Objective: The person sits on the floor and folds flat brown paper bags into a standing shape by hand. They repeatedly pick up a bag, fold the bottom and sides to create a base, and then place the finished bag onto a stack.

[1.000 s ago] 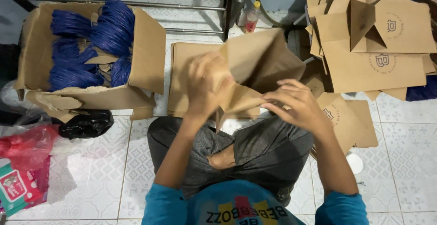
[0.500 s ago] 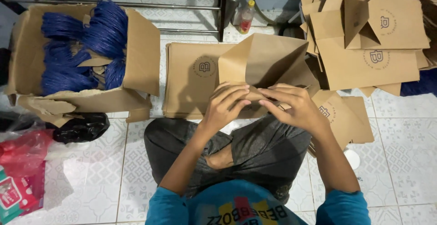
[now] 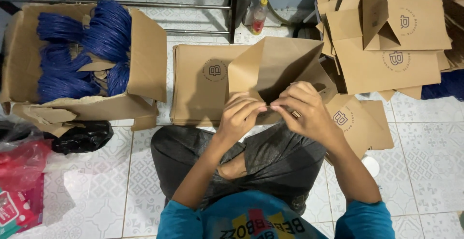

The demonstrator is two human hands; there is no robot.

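Above my lap, at twelve o'clock, I see the left hand (image 3: 239,115) and right hand (image 3: 307,111) pinching the near edge of a brown paper bag (image 3: 275,67), fingertips touching, flat bag stack (image 3: 198,84) at eleven.

Brown paper bag (image 3: 280,67), blue cords (image 3: 92,40)

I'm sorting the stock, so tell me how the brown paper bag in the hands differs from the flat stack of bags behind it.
The paper bag in the hands is partly opened, its panels standing up and folded at angles; the flat stack lies pressed flat on the tiled floor.
The left hand and right hand pinch the held bag's lower edge; nothing touches the stack.
The stack's round printed mark shows; none shows on the held bag.
Both are plain brown paper.
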